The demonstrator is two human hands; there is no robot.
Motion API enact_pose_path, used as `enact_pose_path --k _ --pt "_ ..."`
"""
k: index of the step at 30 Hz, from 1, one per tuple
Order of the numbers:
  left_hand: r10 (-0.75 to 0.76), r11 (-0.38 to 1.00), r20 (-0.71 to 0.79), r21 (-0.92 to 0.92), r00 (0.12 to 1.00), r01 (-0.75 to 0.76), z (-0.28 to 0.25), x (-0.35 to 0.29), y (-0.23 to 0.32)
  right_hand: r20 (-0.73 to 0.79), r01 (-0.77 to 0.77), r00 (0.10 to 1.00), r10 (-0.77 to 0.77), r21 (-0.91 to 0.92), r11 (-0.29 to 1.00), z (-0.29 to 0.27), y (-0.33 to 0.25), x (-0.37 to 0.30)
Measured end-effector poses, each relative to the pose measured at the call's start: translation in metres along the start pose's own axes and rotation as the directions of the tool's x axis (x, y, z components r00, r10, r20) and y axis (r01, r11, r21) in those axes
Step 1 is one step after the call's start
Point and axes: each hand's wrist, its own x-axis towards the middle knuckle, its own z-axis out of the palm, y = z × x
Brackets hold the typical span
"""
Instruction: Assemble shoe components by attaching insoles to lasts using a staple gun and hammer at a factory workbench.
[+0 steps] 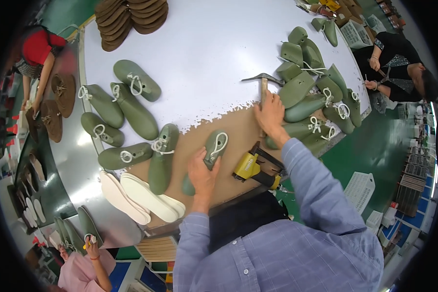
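Note:
My left hand (pixel 203 170) is closed around a green shoe last (pixel 214 155) with a loop of white cord at its upper end. It holds the last over the worn brown front part of the table. My right hand (pixel 271 114) grips the wooden handle of a hammer (pixel 264 87), its metal head pointing away from me beside a group of green lasts (pixel 297 90). A yellow and black staple gun (pixel 248 166) lies between my hands, near the table's front edge. Left of my left hand is another last (pixel 164 158) with tied white cord.
More corded green lasts (pixel 136 117) lie at the left. Cream insoles (pixel 143 192) rest at the front left edge. Brown stacked shoe pieces (pixel 131 19) stand at the far side. Co-workers are at the left, lower left and right. A white crate (pixel 359 192) stands beyond the right edge.

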Motion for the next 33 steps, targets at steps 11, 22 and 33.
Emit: enact_pose_path --k 11,22,33 --pt "-0.027 0.998 0.01 0.059 1.0 0.027 -0.008 -0.005 -0.002 0.406 0.087 0.825 -0.393 0.596 0.799 -0.142 -0.036 -0.069" --pt "-0.119 0.993 0.101 0.021 0.988 0.117 -0.003 -0.006 -0.004 0.409 0.13 0.766 -0.495 0.657 0.743 -0.098 -0.027 -0.103" --pt "-0.334 0.937 -0.041 0.094 0.942 0.337 -0.058 -0.026 -0.043 -0.149 0.147 0.981 -0.125 0.148 0.978 -0.058 0.059 0.08"
